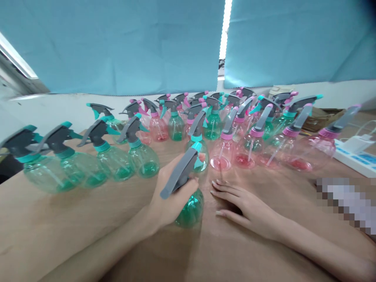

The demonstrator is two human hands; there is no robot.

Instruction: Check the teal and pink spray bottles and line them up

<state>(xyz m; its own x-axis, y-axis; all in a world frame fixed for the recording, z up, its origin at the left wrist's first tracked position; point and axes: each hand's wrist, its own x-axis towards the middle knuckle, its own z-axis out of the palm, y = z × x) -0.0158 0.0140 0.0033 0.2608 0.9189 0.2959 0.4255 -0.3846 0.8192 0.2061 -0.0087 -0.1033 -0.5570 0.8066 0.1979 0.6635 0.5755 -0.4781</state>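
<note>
My left hand (173,188) is closed round the neck of a green spray bottle (190,211) with a grey and teal trigger head. The bottle is close in front of me, near the middle of the table. Fingers and palm hide its collar. To its right, my right hand (241,203) lies with fingers stretched out over the wooden table (229,250), holding nothing. Just beyond both hands stand another green spray bottle (202,152) and a pink spray bottle (221,156).
Several green spray bottles (143,162) form a row at the left. Pink ones (299,152) line the right, with more mixed bottles (213,125) behind. A white power strip (352,156) and a cardboard box (320,119) are at the right. Blue sheeting (132,47) covers the far wall.
</note>
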